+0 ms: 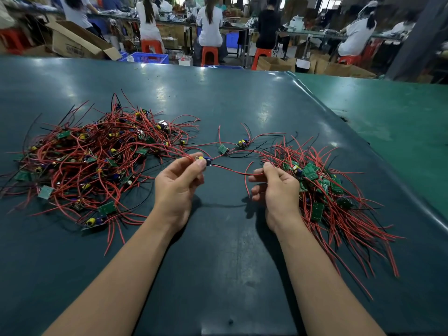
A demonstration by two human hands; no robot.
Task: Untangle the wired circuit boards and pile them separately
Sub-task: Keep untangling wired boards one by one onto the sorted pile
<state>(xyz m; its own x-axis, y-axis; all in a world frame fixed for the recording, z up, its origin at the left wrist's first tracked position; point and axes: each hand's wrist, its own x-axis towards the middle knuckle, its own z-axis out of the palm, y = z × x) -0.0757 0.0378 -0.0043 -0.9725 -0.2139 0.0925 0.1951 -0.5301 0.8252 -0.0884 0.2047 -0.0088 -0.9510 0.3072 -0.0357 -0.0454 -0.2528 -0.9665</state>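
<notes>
A big tangled heap of small green circuit boards with red and black wires [97, 154] covers the left of the dark table. A tidier pile of boards with wires fanned outward [322, 190] lies on the right. My left hand [179, 183] pinches one small board [203, 161] just above the table between the heaps. Its red and black wires [230, 170] stretch across to my right hand [276, 187], which pinches their far end. Two more boards [223, 149] [243, 143] lie on the table beyond my hands, their wires trailing to both sides.
The dark green table mat [218, 263] extends toward me between my forearms. A lighter green table [388, 117] adjoins on the right. Beyond the far edge, people sit on red stools at benches, with cardboard boxes and a blue crate [148, 58].
</notes>
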